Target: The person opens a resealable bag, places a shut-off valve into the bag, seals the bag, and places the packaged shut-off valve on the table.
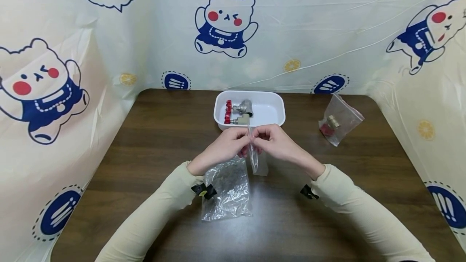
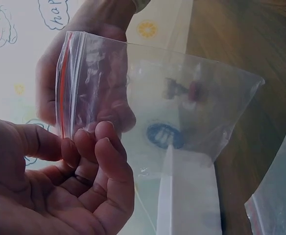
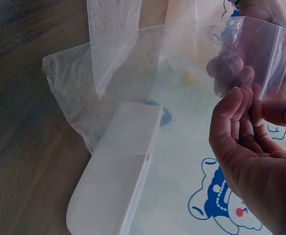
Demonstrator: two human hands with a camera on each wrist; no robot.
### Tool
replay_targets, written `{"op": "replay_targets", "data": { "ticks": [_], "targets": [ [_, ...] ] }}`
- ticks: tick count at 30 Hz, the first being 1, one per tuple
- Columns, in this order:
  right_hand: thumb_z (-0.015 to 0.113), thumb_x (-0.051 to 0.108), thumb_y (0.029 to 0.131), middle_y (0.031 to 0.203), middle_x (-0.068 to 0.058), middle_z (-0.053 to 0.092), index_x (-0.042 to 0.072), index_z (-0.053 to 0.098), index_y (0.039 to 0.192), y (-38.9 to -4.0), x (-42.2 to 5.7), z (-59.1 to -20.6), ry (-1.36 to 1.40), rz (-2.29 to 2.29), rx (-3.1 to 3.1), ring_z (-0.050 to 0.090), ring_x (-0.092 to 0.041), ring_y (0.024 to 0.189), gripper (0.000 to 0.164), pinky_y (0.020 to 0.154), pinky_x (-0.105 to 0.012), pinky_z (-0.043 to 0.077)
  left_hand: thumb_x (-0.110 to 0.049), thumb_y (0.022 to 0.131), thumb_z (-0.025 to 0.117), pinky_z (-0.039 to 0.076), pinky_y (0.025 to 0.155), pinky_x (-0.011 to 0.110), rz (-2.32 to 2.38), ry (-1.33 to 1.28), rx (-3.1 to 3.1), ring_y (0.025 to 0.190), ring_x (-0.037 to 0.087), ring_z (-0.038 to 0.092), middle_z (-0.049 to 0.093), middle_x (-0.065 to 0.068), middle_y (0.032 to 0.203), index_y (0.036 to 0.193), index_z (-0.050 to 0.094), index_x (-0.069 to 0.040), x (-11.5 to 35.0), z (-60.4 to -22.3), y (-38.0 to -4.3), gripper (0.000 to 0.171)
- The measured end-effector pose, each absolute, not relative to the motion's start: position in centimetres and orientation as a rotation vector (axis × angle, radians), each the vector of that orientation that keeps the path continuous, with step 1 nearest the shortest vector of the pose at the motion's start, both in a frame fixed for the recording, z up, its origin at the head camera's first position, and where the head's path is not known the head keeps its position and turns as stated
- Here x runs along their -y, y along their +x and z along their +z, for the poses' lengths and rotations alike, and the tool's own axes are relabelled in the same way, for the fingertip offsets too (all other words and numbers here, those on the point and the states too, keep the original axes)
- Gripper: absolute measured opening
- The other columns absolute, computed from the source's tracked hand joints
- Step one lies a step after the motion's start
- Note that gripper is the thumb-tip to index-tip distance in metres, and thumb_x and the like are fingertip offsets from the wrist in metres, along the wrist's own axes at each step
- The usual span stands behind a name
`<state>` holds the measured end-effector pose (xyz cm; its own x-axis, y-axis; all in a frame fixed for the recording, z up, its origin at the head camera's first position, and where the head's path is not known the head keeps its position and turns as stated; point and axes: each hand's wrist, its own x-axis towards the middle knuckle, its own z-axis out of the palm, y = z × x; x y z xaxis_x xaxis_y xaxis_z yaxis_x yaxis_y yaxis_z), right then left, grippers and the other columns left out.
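Note:
A clear zip-lock bag (image 1: 260, 167) hangs between my two hands, just in front of the white tray (image 1: 269, 108). My left hand (image 1: 233, 142) pinches the bag near its zip edge. Opposite it, my right hand (image 1: 278, 142) pinches the same edge, the fingertips of both hands close together. A red line along the zip (image 2: 62, 88) shows in the left wrist view. Through the film nothing appears inside the bag. Two metal valves with red handles (image 1: 228, 112) lie at the tray's left side.
Crinkled clear plastic bags (image 1: 229, 193) lie flat on the brown table (image 1: 164, 132), below my left hand. To the far right rests another zip-lock bag (image 1: 346, 118), holding a brass-coloured fitting (image 1: 333, 121) with a red part. A patterned curtain (image 1: 284, 31) surrounds the table's back and sides.

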<state>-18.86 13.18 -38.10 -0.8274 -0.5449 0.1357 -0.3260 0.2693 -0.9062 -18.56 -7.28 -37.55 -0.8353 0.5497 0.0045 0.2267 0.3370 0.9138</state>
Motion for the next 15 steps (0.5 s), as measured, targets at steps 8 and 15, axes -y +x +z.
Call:
{"op": "replay_targets", "data": {
  "ticks": [8, 15],
  "targets": [
    [0.057, 0.001, 0.099, 0.076, -0.003, 0.065, 0.003, 0.070, 0.089, -18.75, -13.20, -38.01, -0.796, -1.563, -2.342, 0.062, -0.023, 0.068, 0.016, 0.062, -0.028, 0.051, -0.019, 0.111, 0.048, 0.050, 0.063, 0.034, 1.487, 0.693, -2.303, 0.064, 0.019, 0.058, 0.059, 0.005, 0.067, 0.079, 0.059, -0.008, 7.51, -37.58, -18.44, 0.035],
    [0.059, 0.002, 0.097, 0.069, -0.004, 0.062, 0.005, 0.070, 0.089, -18.53, -13.11, -37.82, -0.786, -1.542, -2.377, 0.060, -0.019, 0.065, 0.014, 0.060, -0.027, 0.048, -0.019, 0.111, 0.045, 0.051, 0.061, 0.034, 1.533, 0.628, -2.263, 0.060, 0.019, 0.058, 0.058, 0.006, 0.065, 0.078, 0.058, -0.006, 7.37, -37.48, -18.40, 0.038]
  ]
}}
